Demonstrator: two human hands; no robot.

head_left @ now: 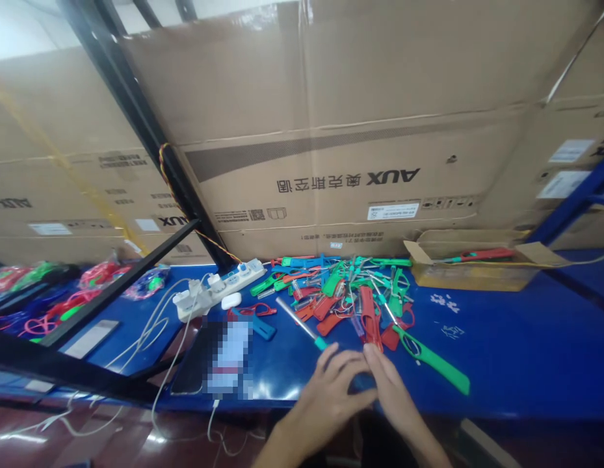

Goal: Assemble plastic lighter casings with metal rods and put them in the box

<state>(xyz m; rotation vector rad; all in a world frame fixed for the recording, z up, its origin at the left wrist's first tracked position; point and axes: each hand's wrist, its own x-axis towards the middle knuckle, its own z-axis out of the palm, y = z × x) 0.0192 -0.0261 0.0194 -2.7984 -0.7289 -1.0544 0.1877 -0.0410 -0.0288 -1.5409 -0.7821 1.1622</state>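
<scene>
My left hand [333,390] is closed around the teal collar end of a stick lighter [302,323], whose silver metal tube points up and left. The rest of that lighter is hidden by the fingers. My right hand [392,390] meets the left one, fingers pressed together; what lies in them, if anything, is hidden. Just beyond its fingertips are red plastic handle shells [371,318], part of a jumbled pile of lighter parts in red, green and blue. To the right lies a green stick lighter [435,361] with a metal tube.
A phone [228,357], its screen blurred out, lies left on the blue table [516,351]. Behind it are a white power strip [223,286] with cables and a white earbud case [231,301]. An open small carton [472,276] holds a red lighter. Large cardboard [331,149] stands behind.
</scene>
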